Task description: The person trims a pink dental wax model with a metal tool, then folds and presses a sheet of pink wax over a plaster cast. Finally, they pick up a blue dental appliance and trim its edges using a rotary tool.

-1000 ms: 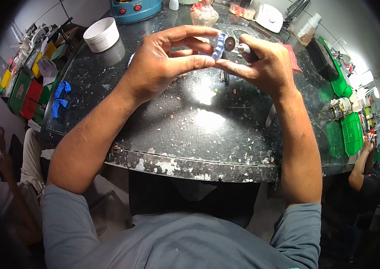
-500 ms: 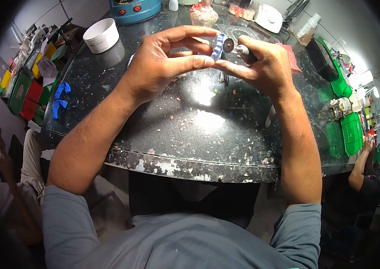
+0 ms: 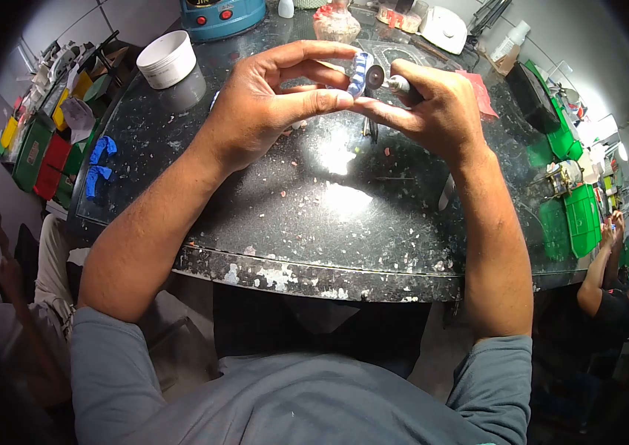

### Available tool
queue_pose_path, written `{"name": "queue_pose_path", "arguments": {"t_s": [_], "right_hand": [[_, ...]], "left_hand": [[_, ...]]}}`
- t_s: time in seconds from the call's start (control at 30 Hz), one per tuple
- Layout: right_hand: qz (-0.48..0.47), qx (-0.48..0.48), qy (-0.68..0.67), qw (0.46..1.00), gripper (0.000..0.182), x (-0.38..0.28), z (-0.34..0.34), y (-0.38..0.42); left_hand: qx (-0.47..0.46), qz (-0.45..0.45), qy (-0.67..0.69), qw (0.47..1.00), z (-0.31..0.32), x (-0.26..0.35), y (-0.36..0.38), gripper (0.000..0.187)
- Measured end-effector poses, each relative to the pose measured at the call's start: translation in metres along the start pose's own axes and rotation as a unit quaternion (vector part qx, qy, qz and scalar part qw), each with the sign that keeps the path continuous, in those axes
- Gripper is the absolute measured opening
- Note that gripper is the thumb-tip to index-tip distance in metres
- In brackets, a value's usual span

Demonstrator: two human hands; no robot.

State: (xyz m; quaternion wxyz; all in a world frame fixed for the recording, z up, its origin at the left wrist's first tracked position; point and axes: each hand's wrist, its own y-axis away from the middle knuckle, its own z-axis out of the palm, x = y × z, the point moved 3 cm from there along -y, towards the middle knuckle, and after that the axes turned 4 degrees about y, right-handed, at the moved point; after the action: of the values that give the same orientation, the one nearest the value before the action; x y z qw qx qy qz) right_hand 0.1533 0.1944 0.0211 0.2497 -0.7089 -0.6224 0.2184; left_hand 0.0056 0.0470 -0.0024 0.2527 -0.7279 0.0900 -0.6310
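Note:
My left hand (image 3: pixel 277 93) pinches a small blue and white striped piece (image 3: pixel 360 75) upright between its thumb and fingertips. From the right, my right hand (image 3: pixel 433 100) grips a dark rotary handpiece (image 3: pixel 406 88), whose small round disc (image 3: pixel 374 77) is beside the striped piece. Whether disc and piece touch cannot be made out. The thumb of my right hand reaches to the tip of my left thumb. Both hands are above the dark, speckled table (image 3: pixel 314 215).
A white tub (image 3: pixel 167 61) stands at the back left near a blue device (image 3: pixel 223 18). Blue scraps (image 3: pixel 98 167) lie at the left. A glass jar (image 3: pixel 336 26), a white device (image 3: pixel 443 30) and a red sheet (image 3: pixel 478 95) are farther back. A co-worker (image 3: pixel 611 297) is at the far right.
The striped piece and the disc have shifted very slightly to the left and are tilted a little differently. Both hands keep their grips. The co-worker's hands at the right have risen slightly.

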Motion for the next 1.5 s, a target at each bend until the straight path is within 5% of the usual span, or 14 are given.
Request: {"name": "queue_pose_path", "arguments": {"t_s": [0.8, 1.07, 1.5], "right_hand": [[-0.006, 0.019, -0.024, 1.0, 0.053, -0.001, 0.002, 0.0], [0.005, 0.02, -0.042, 0.999, 0.054, -0.006, -0.004, -0.001], [-0.004, 0.047, -0.028, 0.998, 0.052, -0.003, 0.0, 0.0]], "left_hand": [[0.015, 0.007, -0.004, 1.0, 0.001, 0.0, 0.0, 0.046], [0.038, -0.045, 0.145, 0.988, -0.001, -0.008, -0.001, 0.046], [0.025, -0.045, 0.105, 0.993, 0.003, -0.003, 0.001, 0.048]]}}
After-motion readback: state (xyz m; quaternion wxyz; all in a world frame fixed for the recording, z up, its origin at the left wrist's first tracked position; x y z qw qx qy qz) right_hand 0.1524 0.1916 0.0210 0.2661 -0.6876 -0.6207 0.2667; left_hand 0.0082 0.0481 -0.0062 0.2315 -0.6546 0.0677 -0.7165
